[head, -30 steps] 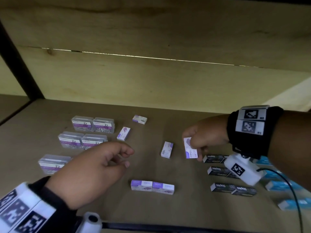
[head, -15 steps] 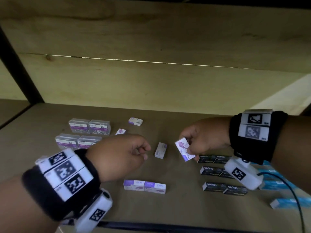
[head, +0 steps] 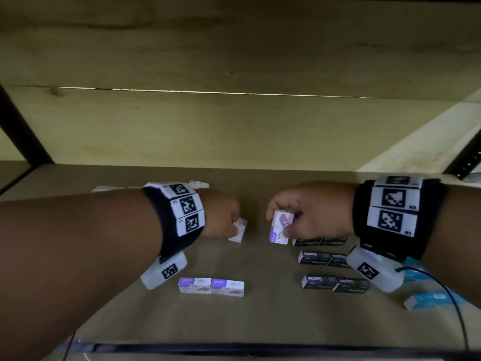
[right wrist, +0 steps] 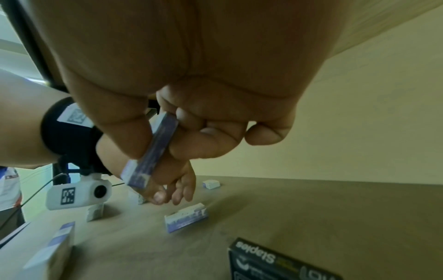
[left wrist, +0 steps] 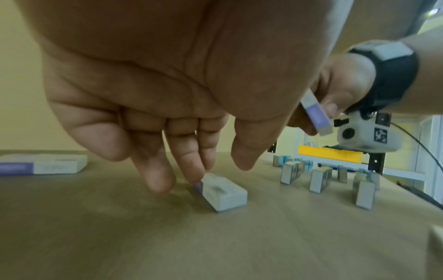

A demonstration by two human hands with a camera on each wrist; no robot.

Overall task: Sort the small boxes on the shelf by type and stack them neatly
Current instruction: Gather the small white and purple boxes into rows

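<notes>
The right hand (head: 307,212) pinched a small white-and-purple cardboard box (head: 279,227) above the wooden shelf (head: 260,319). To its left, the left hand (left wrist: 167,106), fingers extended, touched a matching box lying on the shelf (left wrist: 221,191).

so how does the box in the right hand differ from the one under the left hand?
The box in the right hand is lifted off the shelf, pinched between thumb and fingers of the right hand; the box under the left hand lies on the shelf. The left hand only touches its box with fingertips, thumb apart. The held box shows its printed broad face in the head view; the other is mostly hidden there. Both are small white-and-purple boxes.
</notes>
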